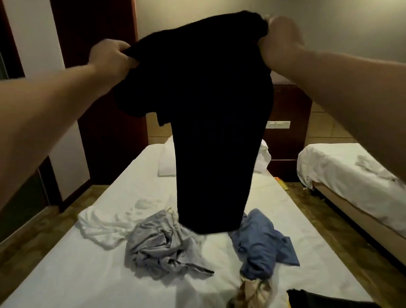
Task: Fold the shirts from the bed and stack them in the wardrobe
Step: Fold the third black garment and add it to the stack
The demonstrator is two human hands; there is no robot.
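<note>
The fingers of the left hand are curled and pinch one top corner of the black shirt. The right hand, blurred, grips the other corner. Between them the shirt hangs down, dark and narrow. Below it a white shirt, a grey shirt and a blue shirt lie crumpled on the bed. A second bed stands beyond the right hand.

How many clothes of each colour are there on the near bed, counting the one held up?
Black: 1, black shirt, gripped by left hand and right hand
White: 1, white shirt
Grey: 1, grey shirt
Blue: 1, blue shirt
Beige: 1, beige garment
Total: 5 (cut-off dark item uncounted)
</note>
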